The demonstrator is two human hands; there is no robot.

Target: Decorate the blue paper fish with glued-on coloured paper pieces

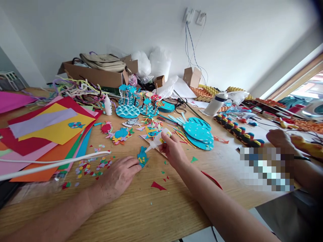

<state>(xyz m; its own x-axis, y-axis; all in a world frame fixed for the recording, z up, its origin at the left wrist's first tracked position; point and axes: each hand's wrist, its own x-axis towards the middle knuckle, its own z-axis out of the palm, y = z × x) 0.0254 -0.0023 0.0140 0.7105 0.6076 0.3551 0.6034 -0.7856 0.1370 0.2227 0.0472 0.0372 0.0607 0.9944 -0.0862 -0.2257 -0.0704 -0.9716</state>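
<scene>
A blue paper fish (142, 157) with yellow triangles glued on it lies on the wooden table. Fingers together, my left hand (120, 176) grips its lower left edge with the fingertips; the thumb is mostly hidden. My right hand (173, 149) is closed around a white glue bottle (158, 138), tilted so that its nozzle meets or nearly meets the fish's upper right edge. Tiny coloured paper dots and triangles (94, 166) are scattered left of my left hand. Red scraps (158, 186) and green scraps (194, 159) lie near my right forearm.
Coloured paper sheets (50, 134) are stacked at left, below a white lamp-like tube (58, 164). Paper sea creatures (121, 135), another glue bottle (108, 106), blue wavy stands (127, 111) and blue ovals (198, 133) stand beyond. Another person's hand (277, 139) rests at right.
</scene>
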